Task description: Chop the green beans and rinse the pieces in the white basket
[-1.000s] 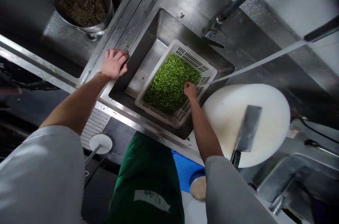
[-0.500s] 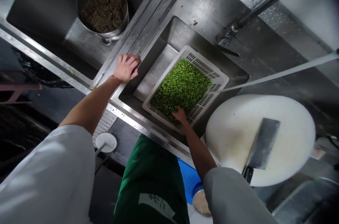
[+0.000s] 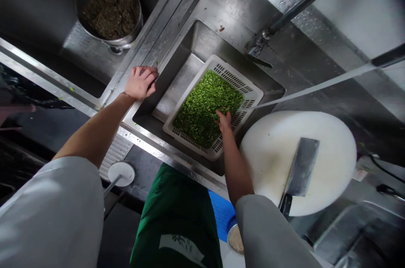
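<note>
Chopped green vegetable pieces [image 3: 202,103] lie in a white slotted plastic basket [image 3: 236,79], which stands tilted across a metal sink [image 3: 180,84]. My right hand [image 3: 224,120] is over the right part of the greens with its fingers spread; no clump shows in it. The fingertips are at the surface of the pieces, and I cannot tell how firmly they touch. My left hand [image 3: 141,82] rests on the sink's left rim, fingers loosely bent and apart, holding nothing. A whitish stream of water [image 3: 316,86] runs from a dark spout [image 3: 389,55] into the basket's right side.
Right of the sink, a cleaver [image 3: 305,166] lies on a thick round white chopping board [image 3: 259,150]. A metal pot [image 3: 134,27] of dark brown matter stands in the left basin [image 3: 82,52]. Behind the sink is a tap [image 3: 255,50]. A bowl [image 3: 236,238] sits low by my right sleeve.
My right hand has come up out of the greens near the basket's front and moved towards the back right, its fingers spreading. My left hand stays on the rim. The view has shifted slightly.
</note>
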The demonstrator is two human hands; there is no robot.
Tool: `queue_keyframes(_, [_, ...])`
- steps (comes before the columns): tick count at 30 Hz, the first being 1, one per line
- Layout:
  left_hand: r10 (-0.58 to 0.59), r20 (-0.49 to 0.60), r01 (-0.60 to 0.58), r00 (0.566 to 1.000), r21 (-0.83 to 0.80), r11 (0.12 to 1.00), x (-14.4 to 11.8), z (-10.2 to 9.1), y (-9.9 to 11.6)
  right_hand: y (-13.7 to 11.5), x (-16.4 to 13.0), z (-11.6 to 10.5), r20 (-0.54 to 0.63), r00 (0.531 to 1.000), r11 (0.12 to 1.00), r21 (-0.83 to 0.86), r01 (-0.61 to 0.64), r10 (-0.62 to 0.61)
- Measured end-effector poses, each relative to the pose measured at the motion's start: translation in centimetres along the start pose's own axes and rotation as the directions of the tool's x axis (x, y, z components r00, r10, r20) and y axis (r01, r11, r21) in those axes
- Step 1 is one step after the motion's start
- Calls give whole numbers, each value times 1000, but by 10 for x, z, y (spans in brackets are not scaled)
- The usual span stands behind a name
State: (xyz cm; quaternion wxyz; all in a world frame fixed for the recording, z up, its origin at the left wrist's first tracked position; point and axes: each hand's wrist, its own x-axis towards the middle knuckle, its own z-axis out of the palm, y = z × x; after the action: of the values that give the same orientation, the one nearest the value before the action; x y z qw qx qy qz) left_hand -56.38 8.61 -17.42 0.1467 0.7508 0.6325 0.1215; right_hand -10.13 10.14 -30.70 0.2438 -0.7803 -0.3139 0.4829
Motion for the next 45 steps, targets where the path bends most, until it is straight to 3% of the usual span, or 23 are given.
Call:
queue_keyframes(3, [-13,27,12,1000,33,999,0,1,-1,-3,15,-5,-96,987,934,-348,88,-129])
queue_keyframes(5, [-13,39,11,999,52,999,1,1,-1,-2,24,-7,-112,985,886,-459,63,-128])
queue_keyframes(8, [0,19,-1,1000,42,999,0,-1,1,1,24,-2,6,998,836,-545,60,-68])
queue_keyframes(11, [7,0,-7,1000,43,999,0,-2,2,10,2,15,202,979,743,-651,154,-26])
queue_keyframes(15, [-2,5,2,1000,44,999,1,-2,2,26,-34,27,346,937,712,-669,213,45])
queue_keyframes(18, [-3,6,3,1000,31,1000,1,0,-1,34,-40,15,392,918,753,-622,216,60])
queue_keyframes(21, [7,12,-7,1000,34,999,0,2,-3,31,-34,-2,330,943,709,-675,203,44])
queue_keyframes(23, [7,21,-8,1000,34,999,0,2,-3,22,-30,-5,242,968,657,-720,225,-68])
queue_keyframes(26, [-21,49,19,999,36,999,1,-1,0,3,-25,8,270,941,627,-702,338,-205])
queue_keyframes(29, [-49,77,44,996,67,997,2,-4,5,-12,-21,29,333,922,612,-693,381,-197])
queue_keyframes(32, [-52,92,43,994,106,993,2,-6,9,-14,-20,42,306,938,594,-729,340,-162])
queue_keyframes(36, [-59,91,50,994,100,994,2,-4,7,-7,-19,45,285,944,629,-706,325,-167])
queue_keyframes(40, [-47,101,39,994,72,997,2,-2,5,-3,-16,42,238,954,736,-610,293,-183])
queue_keyframes(45, [-42,92,36,995,70,997,1,-2,5,3,-24,35,126,971,924,-304,234,-205])
